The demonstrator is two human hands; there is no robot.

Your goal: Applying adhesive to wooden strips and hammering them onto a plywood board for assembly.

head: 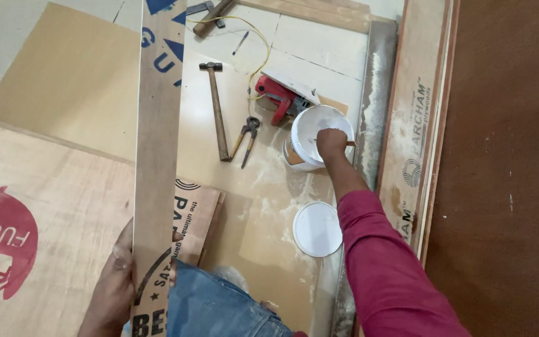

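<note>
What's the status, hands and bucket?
Right hand in white bucket, gripping a thin tool. Left hand holds long plywood strip. Round lid beside the sleeve; hammer, pincers nearby.

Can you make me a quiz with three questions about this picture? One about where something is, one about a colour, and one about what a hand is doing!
1. Where does the hammer lie?
A. Inside the bucket
B. On the floor, left of the pincers
C. On the person's knee

2. What colour is the round lid on the floor?
A. White
B. Green
C. Black

3. What is the right hand doing?
A. Resting flat on the floor
B. Holding the hammer
C. Reaching into the white bucket with a thin tool

Answers:
1 B: the hammer lies on the floor just left of the pincers.
2 A: the lid is plain white.
3 C: the hand is over the open white bucket, gripping a thin tool, while the left hand holds the long plank.
</note>
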